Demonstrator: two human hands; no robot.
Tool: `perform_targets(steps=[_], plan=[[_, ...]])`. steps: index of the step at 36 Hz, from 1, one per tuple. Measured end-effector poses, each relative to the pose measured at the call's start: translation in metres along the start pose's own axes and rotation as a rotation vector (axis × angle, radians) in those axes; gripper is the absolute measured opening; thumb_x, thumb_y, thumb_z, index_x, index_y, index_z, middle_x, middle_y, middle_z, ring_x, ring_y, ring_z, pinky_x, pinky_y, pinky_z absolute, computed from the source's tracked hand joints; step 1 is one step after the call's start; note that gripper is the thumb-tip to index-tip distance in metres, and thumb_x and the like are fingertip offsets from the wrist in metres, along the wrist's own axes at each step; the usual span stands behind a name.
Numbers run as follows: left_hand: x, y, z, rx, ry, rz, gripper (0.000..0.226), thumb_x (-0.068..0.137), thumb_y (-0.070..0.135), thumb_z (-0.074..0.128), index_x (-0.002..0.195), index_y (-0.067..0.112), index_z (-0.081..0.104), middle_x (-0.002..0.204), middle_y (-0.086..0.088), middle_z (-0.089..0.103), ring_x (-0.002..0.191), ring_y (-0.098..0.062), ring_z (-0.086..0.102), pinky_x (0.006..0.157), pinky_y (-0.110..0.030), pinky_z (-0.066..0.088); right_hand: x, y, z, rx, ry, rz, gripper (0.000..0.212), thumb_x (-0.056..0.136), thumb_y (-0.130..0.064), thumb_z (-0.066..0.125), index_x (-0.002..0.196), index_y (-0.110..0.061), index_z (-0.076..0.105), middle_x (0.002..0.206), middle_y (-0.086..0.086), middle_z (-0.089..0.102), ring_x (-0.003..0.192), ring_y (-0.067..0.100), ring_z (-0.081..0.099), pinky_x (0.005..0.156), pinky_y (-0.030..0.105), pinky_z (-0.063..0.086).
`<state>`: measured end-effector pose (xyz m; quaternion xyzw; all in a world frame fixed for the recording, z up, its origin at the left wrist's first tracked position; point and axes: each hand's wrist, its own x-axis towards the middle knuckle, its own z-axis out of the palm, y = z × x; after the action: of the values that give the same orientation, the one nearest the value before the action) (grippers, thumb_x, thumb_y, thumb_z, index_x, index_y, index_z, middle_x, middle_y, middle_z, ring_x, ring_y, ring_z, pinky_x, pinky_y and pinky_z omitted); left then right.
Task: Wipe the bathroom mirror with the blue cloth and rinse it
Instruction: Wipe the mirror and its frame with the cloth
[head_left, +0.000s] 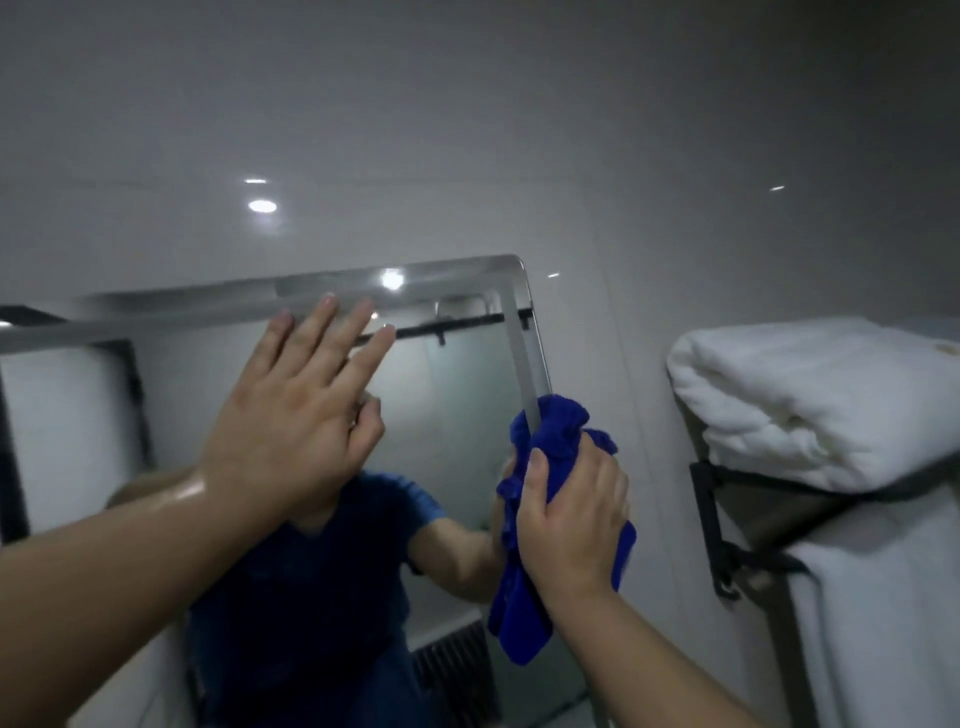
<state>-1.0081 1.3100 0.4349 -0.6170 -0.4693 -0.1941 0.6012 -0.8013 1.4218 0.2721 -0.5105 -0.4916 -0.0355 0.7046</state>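
Two bare hands up at the bathroom mirror, one flat, one full of blue cloth.

From where I stand, the left hand (291, 410) is raised in front of the mirror (457, 395) near its top edge, fingers straight and spread, thumb tucked in toward the palm, holding nothing; whether it actually touches the glass I cannot tell. The glass shows a blue-shirted torso and a dark rail up high. Further right, the right hand (571, 514) has its fingers and thumb curled tight round the bunched blue cloth (558, 426), which sits pressed against the mirror's right edge strip, with a loose tail hanging below the wrist. Right of that is glossy pale wall, then a dark metal rack (714, 525) carrying a folded white towel (810, 395), with another draped beneath.
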Motion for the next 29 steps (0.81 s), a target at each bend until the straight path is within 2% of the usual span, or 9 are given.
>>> perform_targets(steps=[4, 7, 12, 17, 20, 23, 25, 29], plan=[[-0.001, 0.000, 0.002, 0.008, 0.035, 0.003, 0.068, 0.102, 0.042, 0.040, 0.165, 0.017, 0.036, 0.175, -0.010, 0.025, 0.163, -0.032, 0.020, 0.130, -0.058, 0.019, -0.037, 0.036, 0.000, -0.014, -0.024, 0.084, 0.061, 0.106, -0.060, 0.035, 0.138, -0.013, 0.056, 0.134, 0.006, 0.064, 0.125, 0.027, 0.058, 0.112, 0.045, 0.048], [0.000, 0.000, 0.001, 0.003, 0.046, -0.010, 0.068, 0.102, 0.042, 0.040, 0.165, 0.017, 0.038, 0.175, -0.009, 0.026, 0.163, -0.032, 0.021, 0.129, -0.058, 0.020, -0.048, 0.046, -0.001, 0.035, -0.026, 0.150, 0.064, 0.104, -0.063, 0.033, 0.137, -0.013, 0.057, 0.130, 0.005, 0.064, 0.122, 0.026, 0.059, 0.110, 0.049, 0.051], [-0.001, 0.000, -0.004, -0.007, 0.034, 0.002, 0.069, 0.100, 0.042, 0.041, 0.165, 0.018, 0.038, 0.174, -0.010, 0.026, 0.163, -0.033, 0.021, 0.130, -0.059, 0.019, -0.021, 0.010, -0.003, 0.069, 0.049, 0.267, 0.055, 0.107, -0.058, 0.034, 0.128, -0.016, 0.062, 0.122, 0.004, 0.066, 0.117, 0.028, 0.060, 0.108, 0.049, 0.048], [-0.002, -0.001, -0.005, 0.000, 0.021, -0.001, 0.072, 0.100, 0.045, 0.037, 0.167, 0.019, 0.030, 0.176, -0.010, 0.022, 0.164, -0.031, 0.017, 0.132, -0.056, 0.013, 0.049, -0.064, -0.008, 0.119, 0.001, 0.061, 0.057, 0.101, -0.053, 0.027, 0.138, -0.022, 0.056, 0.130, 0.003, 0.062, 0.123, 0.024, 0.055, 0.113, 0.046, 0.041], [-0.002, -0.004, -0.005, 0.003, -0.001, 0.003, 0.072, 0.102, 0.047, 0.034, 0.168, 0.020, 0.027, 0.176, -0.010, 0.019, 0.164, -0.031, 0.014, 0.132, -0.056, 0.010, 0.098, -0.116, -0.009, 0.094, -0.031, -0.032, 0.068, 0.101, -0.043, 0.031, 0.163, -0.017, 0.035, 0.153, 0.014, 0.050, 0.139, 0.034, 0.045, 0.123, 0.053, 0.033], [-0.003, -0.003, -0.003, 0.017, -0.013, 0.007, 0.072, 0.103, 0.048, 0.031, 0.169, 0.021, 0.025, 0.177, -0.009, 0.016, 0.165, -0.031, 0.012, 0.132, -0.055, 0.008, 0.127, -0.152, -0.008, 0.084, -0.107, -0.039, 0.071, 0.108, -0.034, 0.036, 0.173, -0.017, 0.012, 0.175, 0.016, 0.024, 0.160, 0.035, 0.022, 0.132, 0.051, 0.015], [-0.004, -0.002, -0.002, 0.016, -0.004, 0.015, 0.071, 0.103, 0.048, 0.031, 0.169, 0.021, 0.026, 0.178, -0.008, 0.015, 0.165, -0.031, 0.012, 0.133, -0.054, 0.007, 0.128, -0.156, -0.006, 0.100, -0.096, -0.109, 0.069, 0.110, -0.033, 0.037, 0.173, -0.019, 0.011, 0.178, 0.014, 0.017, 0.163, 0.033, 0.016, 0.134, 0.050, 0.012], [-0.005, -0.004, -0.002, 0.009, 0.018, 0.011, 0.071, 0.103, 0.047, 0.033, 0.168, 0.020, 0.028, 0.177, -0.008, 0.018, 0.164, -0.032, 0.014, 0.132, -0.055, 0.008, 0.100, -0.129, 0.000, 0.121, -0.058, -0.277, 0.065, 0.111, -0.037, 0.040, 0.172, -0.025, 0.021, 0.180, 0.010, 0.016, 0.164, 0.033, 0.016, 0.135, 0.052, 0.017]])
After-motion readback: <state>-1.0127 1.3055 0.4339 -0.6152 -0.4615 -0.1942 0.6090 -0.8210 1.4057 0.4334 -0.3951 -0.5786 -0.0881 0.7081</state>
